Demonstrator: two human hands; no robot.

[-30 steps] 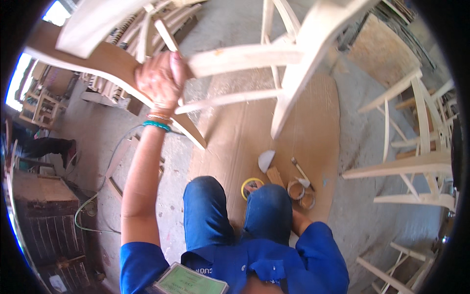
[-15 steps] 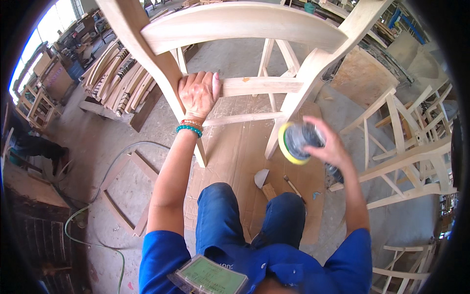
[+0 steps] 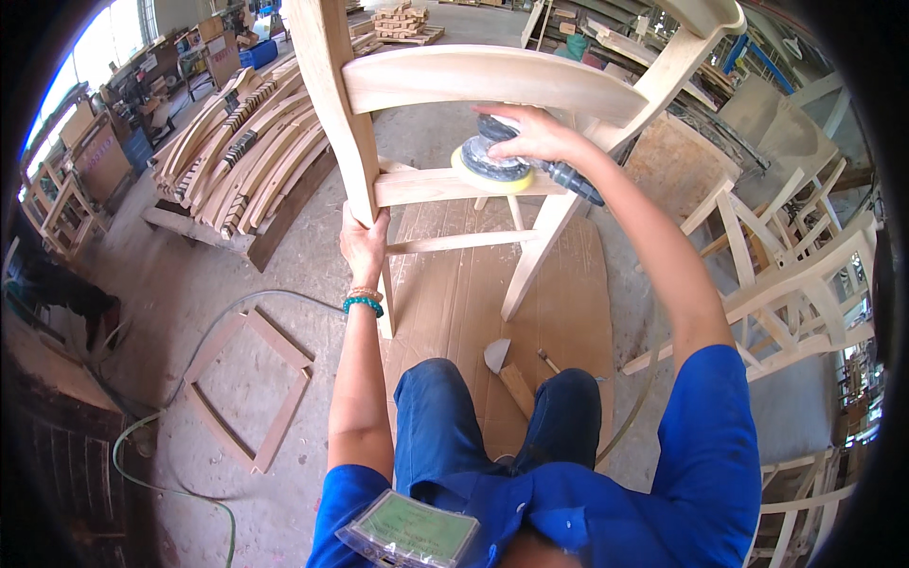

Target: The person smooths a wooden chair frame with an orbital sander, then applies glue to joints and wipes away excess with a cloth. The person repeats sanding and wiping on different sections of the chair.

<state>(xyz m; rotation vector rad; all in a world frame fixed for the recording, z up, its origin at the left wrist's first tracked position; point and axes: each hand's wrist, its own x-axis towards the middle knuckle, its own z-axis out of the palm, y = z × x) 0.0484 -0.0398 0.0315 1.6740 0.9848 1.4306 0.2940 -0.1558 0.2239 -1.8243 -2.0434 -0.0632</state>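
Workshop floor with a brown cardboard sheet [image 3: 559, 303] lies below both hands. Above it stands the unfinished wooden chair frame [image 3: 492, 80], tilted toward the person. The left hand [image 3: 365, 241] is clamped around the near leg, steadying it. The right hand [image 3: 535, 137] grips the round sander [image 3: 492, 163], whose yellow pad touches the cross rail. Sanding seems in progress; next the pad probably must travel along the rail.
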